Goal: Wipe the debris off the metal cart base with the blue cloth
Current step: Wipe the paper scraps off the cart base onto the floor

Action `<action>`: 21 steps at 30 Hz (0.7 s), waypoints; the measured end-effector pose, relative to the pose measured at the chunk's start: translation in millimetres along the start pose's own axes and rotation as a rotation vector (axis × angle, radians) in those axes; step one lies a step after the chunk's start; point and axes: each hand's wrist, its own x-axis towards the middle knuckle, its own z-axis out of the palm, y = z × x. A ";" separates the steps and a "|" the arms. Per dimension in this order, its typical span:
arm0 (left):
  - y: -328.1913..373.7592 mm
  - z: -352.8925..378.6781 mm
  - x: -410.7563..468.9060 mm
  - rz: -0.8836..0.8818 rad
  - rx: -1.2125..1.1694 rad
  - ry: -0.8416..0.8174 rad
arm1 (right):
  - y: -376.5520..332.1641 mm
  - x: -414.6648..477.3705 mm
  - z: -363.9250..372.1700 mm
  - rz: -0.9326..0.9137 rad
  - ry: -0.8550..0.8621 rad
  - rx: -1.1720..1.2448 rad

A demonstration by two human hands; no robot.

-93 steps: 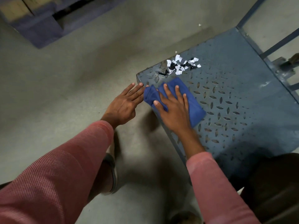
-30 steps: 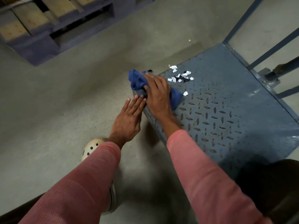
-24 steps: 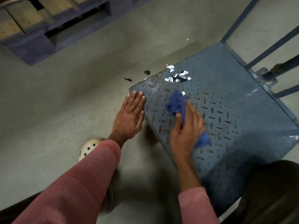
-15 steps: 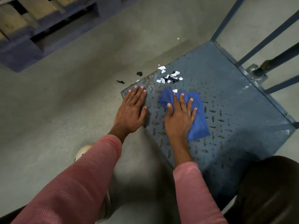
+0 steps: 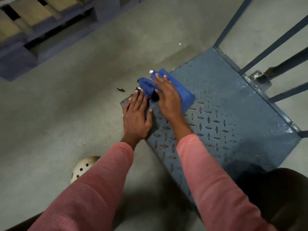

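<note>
The metal cart base (image 5: 225,114) is a blue-grey tread plate low over the floor. My right hand (image 5: 168,97) presses flat on the blue cloth (image 5: 181,92) at the plate's far left edge, and the cloth bunches over that edge. A white scrap (image 5: 151,71) and a few small bits (image 5: 138,88) peek out beside the cloth. My left hand (image 5: 135,115) lies flat with fingers spread on the plate's near left corner, holding nothing. The rest of the debris pile is hidden under the cloth.
A black shred (image 5: 120,89) and a white fleck (image 5: 180,44) lie on the concrete floor. The cart's upright bars (image 5: 273,45) rise at the right. A wooden pallet (image 5: 41,25) stands at the top left. My pale shoe (image 5: 83,167) is by the cart's left edge.
My right hand has pushed the cloth forward and left over the scrap pile to the plate's far edge. The pile no longer shows. My left hand stays on the corner.
</note>
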 end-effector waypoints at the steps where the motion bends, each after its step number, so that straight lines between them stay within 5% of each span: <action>1: 0.0 -0.1 0.2 0.006 -0.002 0.006 | 0.5 -13.7 -5.4 -0.033 0.056 0.017; 3: -0.1 -0.1 1.0 0.014 -0.003 0.013 | 2.8 -53.0 -20.1 -0.034 0.154 0.027; 6: -1.6 1.1 1.4 0.009 -0.012 0.009 | 5.9 -116.2 -40.1 0.213 0.281 -0.096; 10: -1.8 1.7 1.2 0.009 -0.003 0.011 | 11.7 -126.5 -36.5 0.421 0.227 -0.438; 21: -0.5 2.1 2.4 -0.002 0.023 0.013 | 9.2 24.2 -1.3 0.072 -0.191 -0.429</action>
